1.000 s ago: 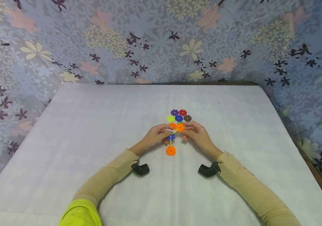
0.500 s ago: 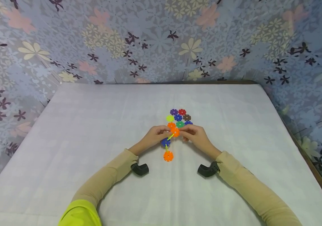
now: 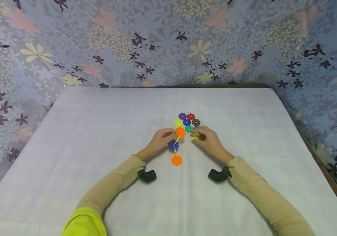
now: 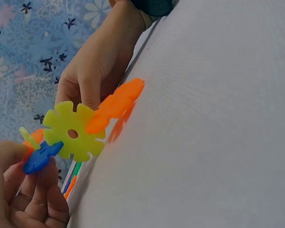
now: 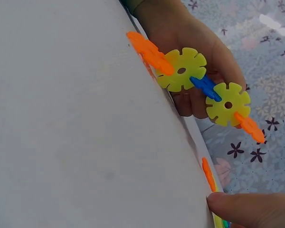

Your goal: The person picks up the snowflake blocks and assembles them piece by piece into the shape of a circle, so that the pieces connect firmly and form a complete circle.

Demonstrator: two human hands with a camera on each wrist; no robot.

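My left hand pinches a chain of notched plastic interlocking discs near its blue disc. Two yellow discs join the blue one to an orange disc at each end; the lower orange disc hangs toward me, and the upper orange disc is near the left fingertips. My right hand is at the right of the chain, apart from it. Its thumb and fingers are spread around a loose yellow disc, partly hidden by the hand; a firm hold is not visible.
Beyond the hands, several loose discs lie flat in a cluster: purple, red, yellow, blue, brown and green. They lie on a white-covered table with a floral-patterned cloth behind it.
The right hand has let go of the chain's upper orange disc and moved right to the loose yellow disc. The left hand keeps the chain, which has shifted slightly left.
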